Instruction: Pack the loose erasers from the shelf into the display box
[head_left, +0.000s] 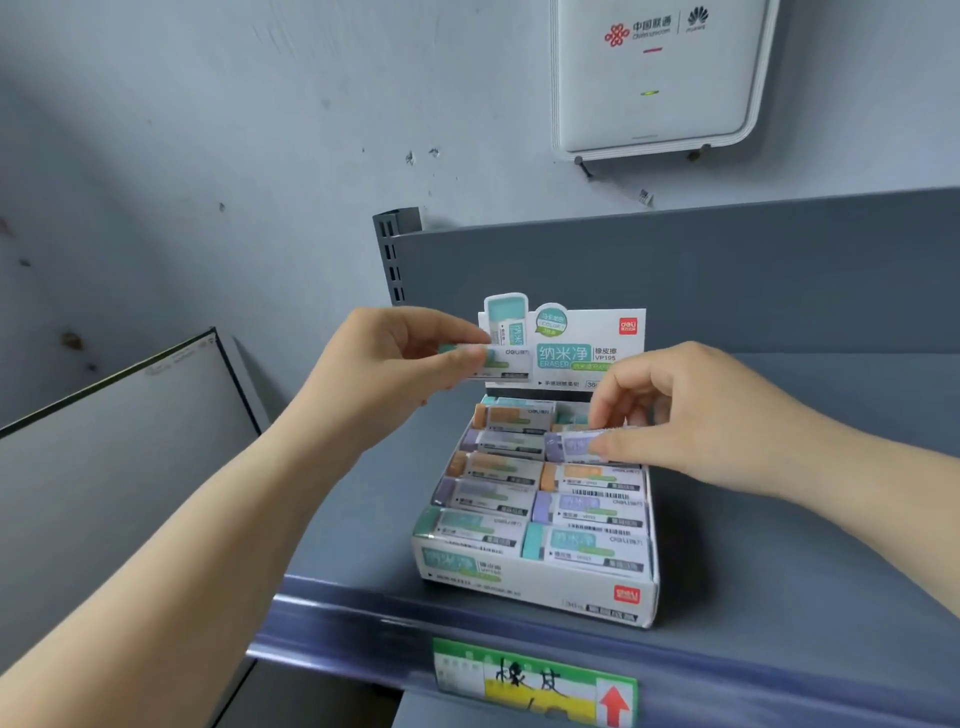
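Soft, even, cool daylight fills the scene, seemingly from the upper left, where a pale band crosses the wall (218, 104). Shadows are faint; the hands throw only weak ones over the box (535, 582). No harsh glare. Wide-angle bending curves the shelf (779, 519) edge, and the label (535, 686) below is blurred.

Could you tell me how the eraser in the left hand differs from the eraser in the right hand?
The eraser in the left hand has a teal end; the eraser in the right hand is purple. The left hand holds the teal one up in front of the display box header card, clear of the rows, while the right hand pinches the purple one low, at the packed rows. Both lie lengthwise in white printed sleeves.
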